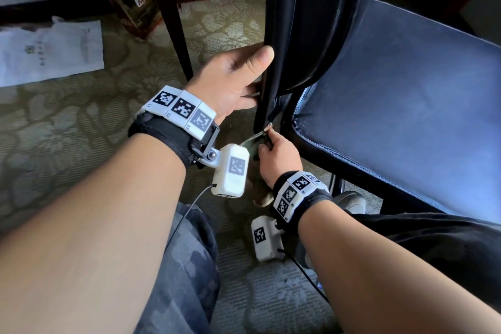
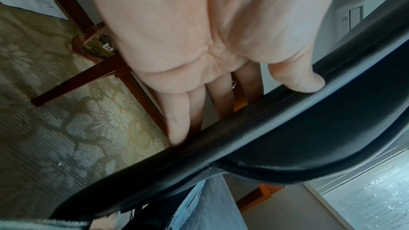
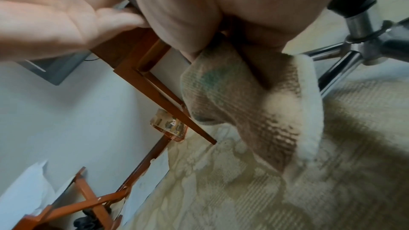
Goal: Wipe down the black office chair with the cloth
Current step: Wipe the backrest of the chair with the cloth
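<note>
Chair: black office chair point(image 1: 406, 95) is seen from above at 1 to 3 o'clock in the head view, its padded seat to the right and the edge of its backrest running down the middle of the picture.
Left hand: left hand point(image 1: 238, 81) is placed at 12 o'clock of centre on the backrest's side edge; the thumb is pressed on the front face, and the fingers point(image 2: 177, 120) are laid nearly straight behind the edge, as the left wrist view shows. Nothing is curled in a fist; the edge is clasped between thumb and fingers.
Right hand: right hand point(image 1: 276, 154) is held lower, at 6 o'clock of the left hand, at the bottom end of the backrest edge beside the seat corner. The fingers are closed on a bunch of cloth.
Cloth: cloth point(image 3: 254, 111), a pale knitted fabric with brown and green patches, is gripped at its top by the right hand and hangs down below it toward the floor.
Chair base: metal column and spokes point(image 3: 358, 34) are seen at 2 o'clock in the right wrist view.
Floor: patterned carpet point(image 1: 67, 149) is spread below; a white paper sheet point(image 1: 48, 51) lies at 10 o'clock.
Furniture: dark wooden legs point(image 1: 176, 22) stand at 11 o'clock.
</note>
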`<state>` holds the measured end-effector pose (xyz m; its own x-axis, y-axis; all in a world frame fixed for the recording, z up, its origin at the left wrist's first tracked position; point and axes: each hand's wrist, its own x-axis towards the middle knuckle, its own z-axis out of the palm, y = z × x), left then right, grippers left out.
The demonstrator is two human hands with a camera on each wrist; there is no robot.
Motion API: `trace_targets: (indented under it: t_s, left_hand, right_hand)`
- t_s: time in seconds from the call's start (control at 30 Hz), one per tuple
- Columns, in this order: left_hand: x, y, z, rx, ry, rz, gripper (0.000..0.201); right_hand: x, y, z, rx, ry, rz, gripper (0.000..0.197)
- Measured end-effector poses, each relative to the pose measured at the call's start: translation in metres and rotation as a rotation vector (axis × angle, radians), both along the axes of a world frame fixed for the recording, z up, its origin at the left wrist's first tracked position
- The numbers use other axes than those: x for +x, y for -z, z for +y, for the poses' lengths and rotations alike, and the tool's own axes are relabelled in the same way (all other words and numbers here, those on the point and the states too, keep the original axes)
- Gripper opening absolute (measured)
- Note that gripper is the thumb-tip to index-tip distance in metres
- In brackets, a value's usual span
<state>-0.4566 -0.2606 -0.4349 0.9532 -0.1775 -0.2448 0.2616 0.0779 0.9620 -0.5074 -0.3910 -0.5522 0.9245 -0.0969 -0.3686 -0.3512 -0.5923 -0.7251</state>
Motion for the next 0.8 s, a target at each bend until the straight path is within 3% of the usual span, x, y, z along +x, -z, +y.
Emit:
trace_targets:
  t_s: [0.2,0.37,0.47,0.53,0.7,0.8]
  left_hand:
    - [0.000,-0.003,0.002,0.035,-0.003,0.001,0.011]
    - [0.000,-0.004,-0.001,0.013,-0.035,-0.008,0.012]
    - [0.000,0.000,-0.001,0.006,-0.030,-0.027,0.033]
    - [0.000,0.001,0.000,0.000,-0.030,-0.030,0.052]
    - [0.002,0.000,-0.001,-0.025,-0.040,-0.006,0.021]
    - [0.002,0.002,0.001,-0.042,-0.034,-0.006,0.029]
  right_hand:
    - [-0.008,-0.010,-0.007,0.131,0.249,-0.070,0.039]
    - [-0.011,-0.039,-0.012,0.245,0.363,-0.223,0.034]
    - [-0.006,-0.050,-0.016,0.313,0.416,-0.324,0.034]
    - [-0.002,-0.052,-0.017,0.337,0.429,-0.368,0.035]
    - [0.015,-0.040,-0.010,0.348,0.376,-0.404,0.039]
    - [0.022,-0.032,-0.004,0.384,0.344,-0.343,0.043]
